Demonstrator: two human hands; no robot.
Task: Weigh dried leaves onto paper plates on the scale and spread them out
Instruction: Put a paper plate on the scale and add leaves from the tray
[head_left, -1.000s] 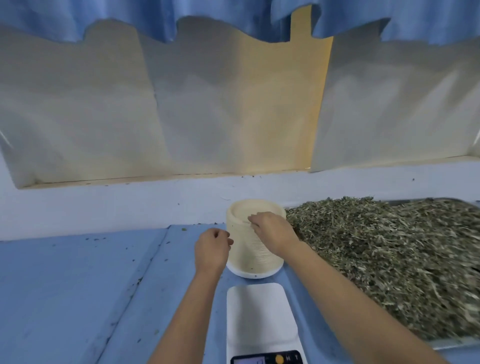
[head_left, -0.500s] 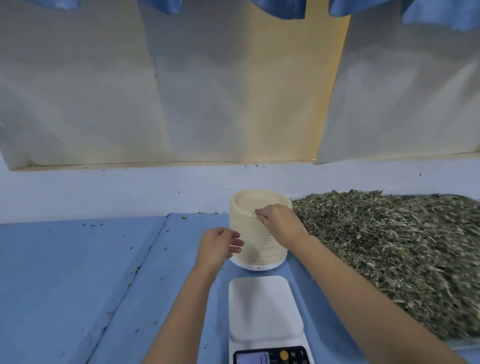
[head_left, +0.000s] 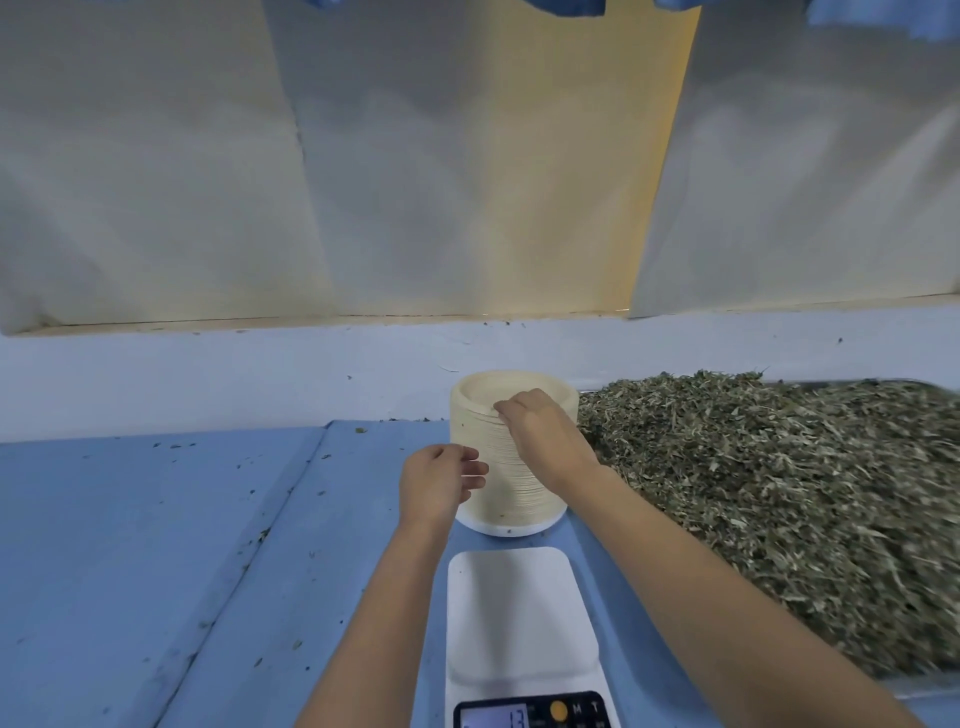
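Observation:
A tall stack of cream paper plates (head_left: 511, 395) stands on the blue table behind the white scale (head_left: 519, 613), whose platform is bare. My right hand (head_left: 545, 431) rests over the stack's near rim, fingertips pinching at the edge of the top plates. My left hand (head_left: 439, 480) sits against the stack's left side, fingers loosely curled toward it and touching it, holding nothing. A large heap of dried green leaves (head_left: 779, 493) fills a metal tray (head_left: 930, 688) on the right.
The scale's display (head_left: 511, 717) shows digits at the bottom edge. The blue table (head_left: 156, 545) stretches left, dotted with leaf crumbs. A pale ledge (head_left: 208, 374) and hanging white sheets (head_left: 415, 182) close off the back.
The view has tilted down and closer. My left hand has opened slightly and come against the stack's side; my right hand stays at the top rim.

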